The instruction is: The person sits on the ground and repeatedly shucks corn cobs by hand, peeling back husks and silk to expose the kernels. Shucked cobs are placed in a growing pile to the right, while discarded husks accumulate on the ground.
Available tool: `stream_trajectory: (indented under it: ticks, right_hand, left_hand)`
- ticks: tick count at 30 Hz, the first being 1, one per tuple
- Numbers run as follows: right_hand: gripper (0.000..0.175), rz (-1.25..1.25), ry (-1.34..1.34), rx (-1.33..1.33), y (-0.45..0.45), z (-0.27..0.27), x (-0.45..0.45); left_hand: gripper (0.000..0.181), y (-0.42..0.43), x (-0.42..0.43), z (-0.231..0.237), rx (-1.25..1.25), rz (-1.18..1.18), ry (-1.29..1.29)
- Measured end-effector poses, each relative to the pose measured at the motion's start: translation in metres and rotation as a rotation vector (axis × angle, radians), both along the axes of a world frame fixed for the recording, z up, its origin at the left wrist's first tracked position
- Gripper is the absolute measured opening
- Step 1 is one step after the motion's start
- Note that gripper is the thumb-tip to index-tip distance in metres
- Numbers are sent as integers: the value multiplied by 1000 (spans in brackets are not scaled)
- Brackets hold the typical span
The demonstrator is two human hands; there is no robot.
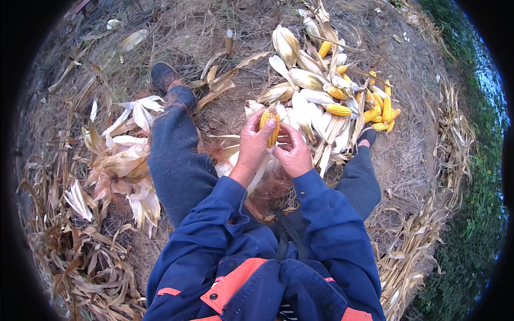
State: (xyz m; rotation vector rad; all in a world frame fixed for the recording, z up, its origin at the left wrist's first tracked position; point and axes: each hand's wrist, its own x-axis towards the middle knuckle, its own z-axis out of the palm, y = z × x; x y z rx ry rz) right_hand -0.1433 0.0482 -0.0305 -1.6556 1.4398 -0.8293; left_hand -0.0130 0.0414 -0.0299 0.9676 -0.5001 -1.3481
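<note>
Between my outstretched legs I hold a husked yellow corn cob [270, 122] roughly upright. My left hand [252, 140] is closed around it, thumb across its front. The fingers of my right hand [295, 151] touch its lower right side, partly hidden behind it. A pale strip of husk hangs below the hands. Just beyond them lies a heap of corn ears in dry husks [307, 79], some with yellow kernels showing. Several bare yellow cobs [386, 109] are piled at the heap's right end, beyond my right foot.
Loose husks and corn silk [124, 160] lie left of my left leg. A cut stalk stub [229, 42] stands up from the soil ahead. Dry stalks and leaves [80, 265] cover the ground at lower left, with more [413, 248] along the right, beside green plants [461, 224].
</note>
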Motion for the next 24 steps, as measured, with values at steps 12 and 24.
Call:
stream_trajectory:
  ticks: [12,24]
  right_hand:
    - [57,-59,-194,187,-4,-5,-14]
    - [59,-94,-821,375,-2,-6,-43]
  left_hand:
    - [66,6,-4,6,-87,-304,-397]
    - [75,9,1,-4,-143,-576,-780]
